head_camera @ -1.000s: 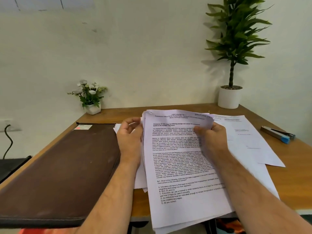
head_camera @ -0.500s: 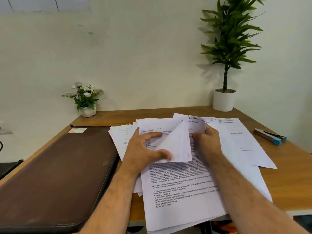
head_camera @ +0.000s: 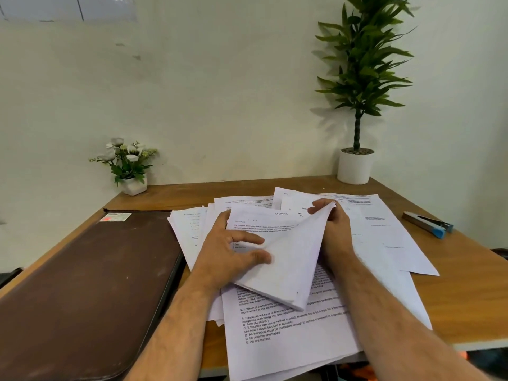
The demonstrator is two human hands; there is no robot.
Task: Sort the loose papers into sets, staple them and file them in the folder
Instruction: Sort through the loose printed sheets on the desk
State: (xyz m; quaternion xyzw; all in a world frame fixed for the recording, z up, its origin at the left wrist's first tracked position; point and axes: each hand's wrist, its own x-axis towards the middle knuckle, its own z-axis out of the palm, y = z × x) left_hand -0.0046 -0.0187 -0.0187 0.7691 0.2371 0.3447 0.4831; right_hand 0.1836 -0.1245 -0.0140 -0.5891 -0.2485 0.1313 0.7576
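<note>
Several papers (head_camera: pixel 286 334) lengthwise (stapler (head_camera: pixel 428 224) diagonal)

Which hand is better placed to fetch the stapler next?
Probably the right hand. The stapler lies on the table's right side, beyond the spread papers; the left hand grips the folded-back sheets beside the closed brown folder.
</note>
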